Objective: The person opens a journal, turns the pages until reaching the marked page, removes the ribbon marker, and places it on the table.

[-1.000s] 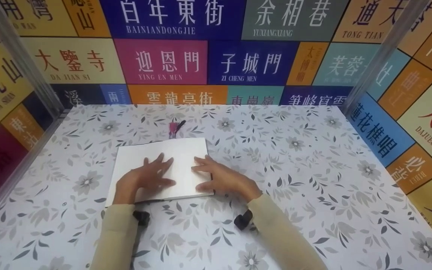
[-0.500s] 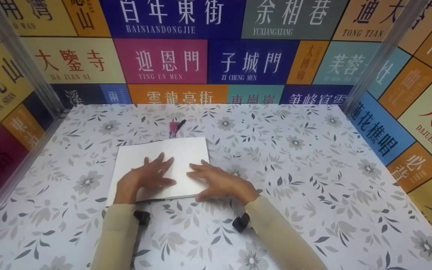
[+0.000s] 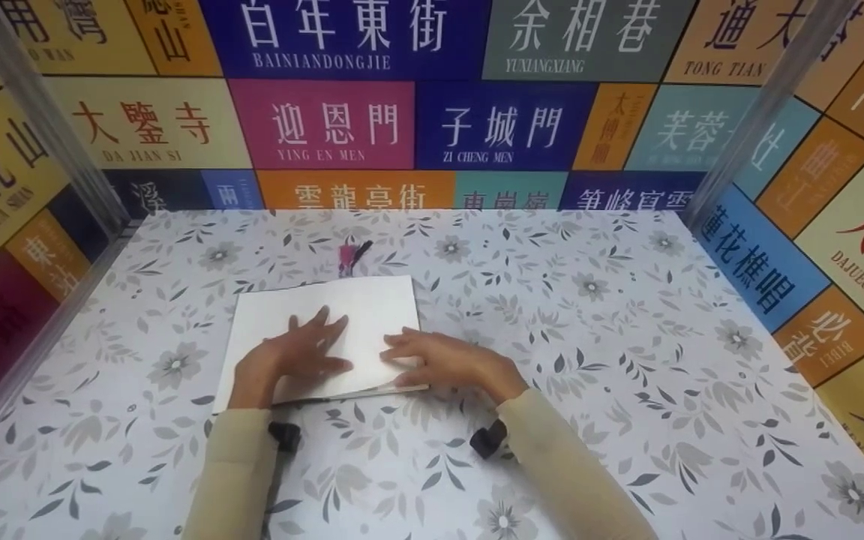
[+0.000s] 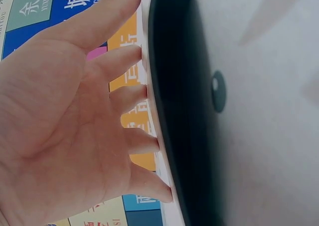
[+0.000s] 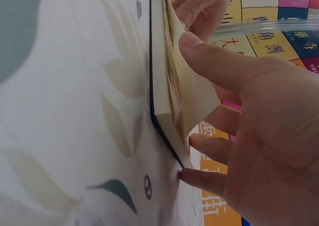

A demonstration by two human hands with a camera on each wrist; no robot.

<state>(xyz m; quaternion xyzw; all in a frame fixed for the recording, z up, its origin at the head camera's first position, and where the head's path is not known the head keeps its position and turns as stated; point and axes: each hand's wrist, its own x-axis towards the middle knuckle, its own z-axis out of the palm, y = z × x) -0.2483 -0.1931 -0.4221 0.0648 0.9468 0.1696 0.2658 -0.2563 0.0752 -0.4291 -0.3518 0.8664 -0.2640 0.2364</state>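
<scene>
An open notebook (image 3: 372, 300) with blank pages and a dark cover lies on the floral tablecloth in the head view. Spread across its left page is my left hand (image 3: 289, 360), fingertips down on the paper; the left wrist view shows those fingers (image 4: 134, 138) meeting the book's surface above its dark cover edge. My right hand (image 3: 447, 360) is at the right edge of the book. In the right wrist view, a cream page (image 5: 197, 94) stands lifted from the stack, pinched between the right thumb (image 5: 214, 56) and the fingers behind it.
Just beyond the notebook's top edge lie a small pink object (image 3: 346, 256) and a slim black one (image 3: 361, 251). Panels with Chinese lettering (image 3: 507, 124) enclose the back and sides, with clear corner posts (image 3: 766, 105).
The right hand first slid left over the right page, then drew back to its edge, where the page's near corner now lifts. The left hand has stayed in place.
</scene>
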